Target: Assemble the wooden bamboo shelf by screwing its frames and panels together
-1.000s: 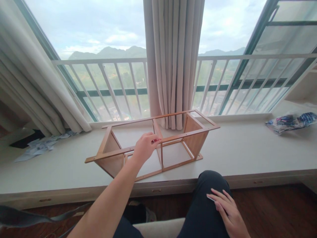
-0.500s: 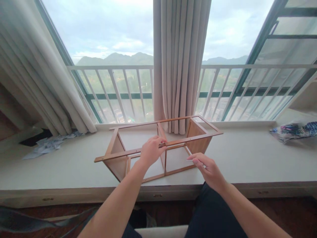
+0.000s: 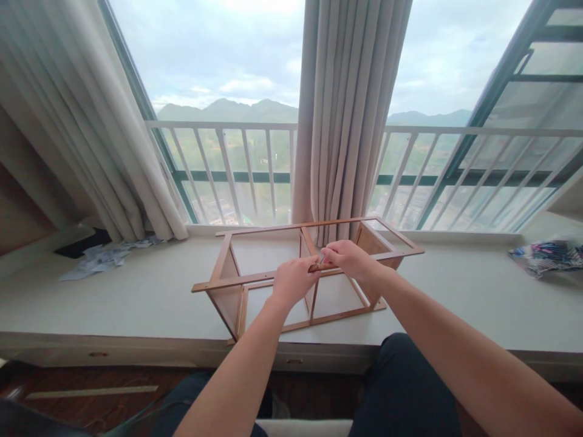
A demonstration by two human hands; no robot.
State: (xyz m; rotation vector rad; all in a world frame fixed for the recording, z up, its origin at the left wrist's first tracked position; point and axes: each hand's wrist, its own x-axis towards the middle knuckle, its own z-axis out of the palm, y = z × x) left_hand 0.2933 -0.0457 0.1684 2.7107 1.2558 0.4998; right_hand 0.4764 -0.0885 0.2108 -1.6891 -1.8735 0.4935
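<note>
A brown wooden frame (image 3: pixel 228 280), an open shelf-like rack with side panels and thin rails, lies on the pale window ledge (image 3: pixel 136 297). My left hand (image 3: pixel 294 281) grips its near top rail at the middle upright. My right hand (image 3: pixel 348 257) meets it at the same joint, fingers pinched on something small that I cannot make out. Both forearms reach in from below.
A bunched beige curtain (image 3: pixel 346 115) hangs just behind the frame, another curtain (image 3: pixel 68 121) at the left. Crumpled paper (image 3: pixel 102 258) lies on the ledge at the left, a patterned cloth (image 3: pixel 549 254) at the far right. White railings (image 3: pixel 255 164) stand outside the glass.
My right hand rose from my knee and came to the frame's middle joint beside my left hand. The view shifted left, so the frame sits further right.
</note>
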